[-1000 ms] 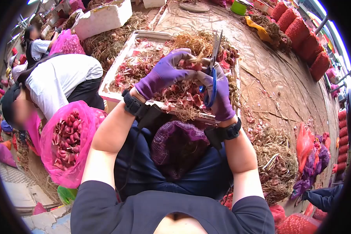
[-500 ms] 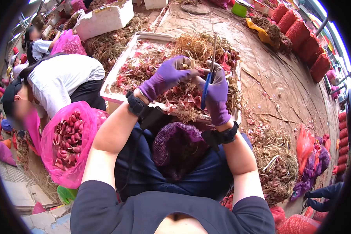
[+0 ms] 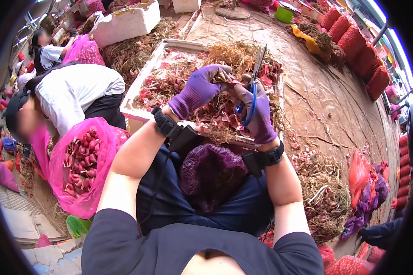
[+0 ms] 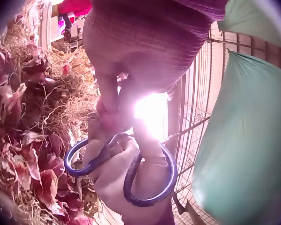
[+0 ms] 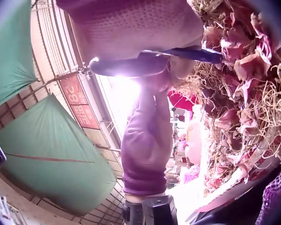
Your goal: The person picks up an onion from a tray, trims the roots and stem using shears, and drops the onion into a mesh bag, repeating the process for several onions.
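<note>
Both hands wear purple gloves and meet above a white tray (image 3: 132, 98) of shallots, red skins and dry roots. Between the fingertips of the left hand (image 3: 198, 90) is a small reddish shallot (image 3: 232, 83), mostly hidden by the fingers. The right hand (image 3: 261, 110) has its fingers through the blue handles of a pair of scissors (image 3: 253, 104), whose blades point up and away. Its thumb and fingertips are right at the shallot too. In the left wrist view both handle loops of the scissors (image 4: 150, 199) show around the right hand's fingers.
A purple mesh bag (image 3: 190, 167) hangs open between the knees. To the left stands a pink bag (image 3: 59, 160) of trimmed shallots beside a bent-over person (image 3: 78, 87). Heaped dry shallots (image 3: 326, 201) lie at the right; full red sacks (image 3: 353, 39) line the back.
The right hand has turned, so the scissors swing from nearly edge-on to leaning right with the blades in view. Both hands stay together at the shallot. The view has shifted slightly.
</note>
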`<state>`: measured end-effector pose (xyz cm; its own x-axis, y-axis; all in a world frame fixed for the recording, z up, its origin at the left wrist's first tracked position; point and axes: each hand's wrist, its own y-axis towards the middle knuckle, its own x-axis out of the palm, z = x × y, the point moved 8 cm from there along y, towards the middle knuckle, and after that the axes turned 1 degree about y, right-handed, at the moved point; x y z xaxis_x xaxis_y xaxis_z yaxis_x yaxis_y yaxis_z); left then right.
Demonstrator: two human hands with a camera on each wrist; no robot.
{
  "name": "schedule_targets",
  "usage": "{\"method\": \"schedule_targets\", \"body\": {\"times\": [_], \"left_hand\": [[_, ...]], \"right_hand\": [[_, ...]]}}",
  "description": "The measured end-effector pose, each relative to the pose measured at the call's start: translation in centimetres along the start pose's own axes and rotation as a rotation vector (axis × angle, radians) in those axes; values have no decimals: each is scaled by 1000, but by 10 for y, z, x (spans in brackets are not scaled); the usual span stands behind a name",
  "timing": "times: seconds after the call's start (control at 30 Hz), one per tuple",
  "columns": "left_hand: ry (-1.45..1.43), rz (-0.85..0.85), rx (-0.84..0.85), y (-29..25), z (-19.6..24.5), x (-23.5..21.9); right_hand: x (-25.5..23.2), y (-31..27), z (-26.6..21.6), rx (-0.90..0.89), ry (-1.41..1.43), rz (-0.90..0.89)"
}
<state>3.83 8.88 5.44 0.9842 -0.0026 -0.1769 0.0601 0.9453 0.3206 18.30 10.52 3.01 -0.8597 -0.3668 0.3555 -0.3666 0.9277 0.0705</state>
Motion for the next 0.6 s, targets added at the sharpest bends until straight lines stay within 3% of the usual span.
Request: {"method": "schedule_targets", "body": {"times": [0.1, 0.13, 0.2, 0.23, 0.27, 0.3, 0.37, 0.43, 0.5, 0.6], "left_hand": [[128, -143, 116, -2, 18, 6], [127, -142, 117, -2, 15, 8], [126, -17, 213, -4, 18, 6], [125, -15, 217, -3, 17, 8], [341, 92, 281, -6, 25, 4], [556, 201, 341, -9, 35, 2], [540, 189, 255, -8, 34, 3], [338, 120, -137, -8, 5, -2], [265, 46, -166, -8, -3, -5], [-193, 15, -319, -14, -18, -2]], "right_hand": [[3, 0, -4, -5, 30, -42], [3, 5, 4, 33, 81, -141], [10, 4, 8, 70, 128, -240], [4, 4, 8, 47, 155, -125], [-2, 3, 8, 26, 182, -8], [-3, 4, 10, 25, 178, -8], [-2, 7, 18, 89, 284, -46], [6, 2, 15, 29, 412, -93], [6, -1, 20, 91, 417, -82], [3, -1, 20, 46, 336, -164]]}}
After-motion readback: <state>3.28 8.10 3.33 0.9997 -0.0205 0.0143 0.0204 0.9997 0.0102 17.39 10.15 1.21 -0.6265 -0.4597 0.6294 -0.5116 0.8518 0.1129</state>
